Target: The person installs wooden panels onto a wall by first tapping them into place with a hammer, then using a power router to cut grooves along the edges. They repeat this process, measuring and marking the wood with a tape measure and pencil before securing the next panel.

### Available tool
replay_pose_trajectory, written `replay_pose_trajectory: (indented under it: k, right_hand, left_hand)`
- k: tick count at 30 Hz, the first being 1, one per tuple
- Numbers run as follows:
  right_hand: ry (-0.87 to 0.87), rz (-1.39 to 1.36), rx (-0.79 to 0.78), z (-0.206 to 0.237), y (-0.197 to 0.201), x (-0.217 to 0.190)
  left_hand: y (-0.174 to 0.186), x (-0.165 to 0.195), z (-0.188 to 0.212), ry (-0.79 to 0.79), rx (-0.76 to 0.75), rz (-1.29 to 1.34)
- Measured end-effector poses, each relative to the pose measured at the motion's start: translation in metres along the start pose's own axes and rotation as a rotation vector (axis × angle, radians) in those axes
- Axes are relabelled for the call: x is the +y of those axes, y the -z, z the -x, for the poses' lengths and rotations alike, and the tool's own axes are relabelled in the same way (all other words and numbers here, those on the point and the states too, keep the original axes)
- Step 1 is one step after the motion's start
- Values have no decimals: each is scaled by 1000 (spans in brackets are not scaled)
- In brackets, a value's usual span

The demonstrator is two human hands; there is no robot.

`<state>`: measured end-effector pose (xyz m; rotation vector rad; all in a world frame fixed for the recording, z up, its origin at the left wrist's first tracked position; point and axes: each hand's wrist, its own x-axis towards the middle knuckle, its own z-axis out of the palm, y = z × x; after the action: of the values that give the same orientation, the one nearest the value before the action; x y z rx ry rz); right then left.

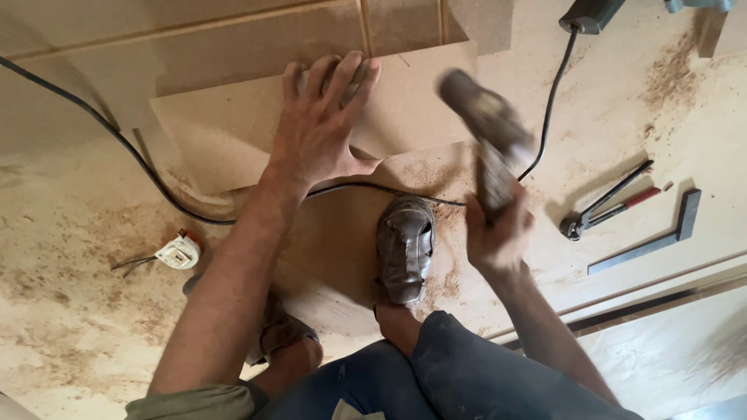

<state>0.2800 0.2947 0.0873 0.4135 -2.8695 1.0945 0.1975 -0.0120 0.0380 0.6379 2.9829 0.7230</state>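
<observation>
My left hand (pixel 323 128) lies flat, fingers spread wide and holding nothing, pressed on a pale brown rectangular fibreboard piece (pixel 226 124) that rests on the dusty board floor (pixel 70 311) just ahead of my feet. My right hand (pixel 498 233) is wrapped tight around the handle of a motion-blurred hammer with a dark head (pixel 486 124), raised above the right end of that board; the blur hides the head's exact shape, and I cannot tell whether it touches the board. A thin black power cable (pixel 132 155) curves from the upper left, passes under my left wrist and runs on to the right, up to a dark power tool (pixel 589 14) at the top edge. My worn brown sandal (pixel 405 245) stands on the floor between my arms, just beside the cable. A white electrical plug (pixel 179 253) lies to the left, well apart. To the right lie red-handled pincers (pixel 607 204) and a dark metal try square (pixel 661 237), near each other.
</observation>
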Motion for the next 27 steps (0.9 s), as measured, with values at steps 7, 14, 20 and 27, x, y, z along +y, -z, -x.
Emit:
replay_pose_trajectory:
  k: [7,14,20,27]
  right_hand:
    - [-162,-30,-67,-18,-5,-1]
    - [-148,187,-184,-12,-11,-8]
    - [-163,-47,-9,-13,4,-7]
    - [-176,145,-205,-22,-30,2]
  left_hand:
    - [0,0,3,9,-9,27]
    - [0,1,4,8,-9,31]
    - [1,2,4,11,-17,29]
    - [1,1,3,11,15,41]
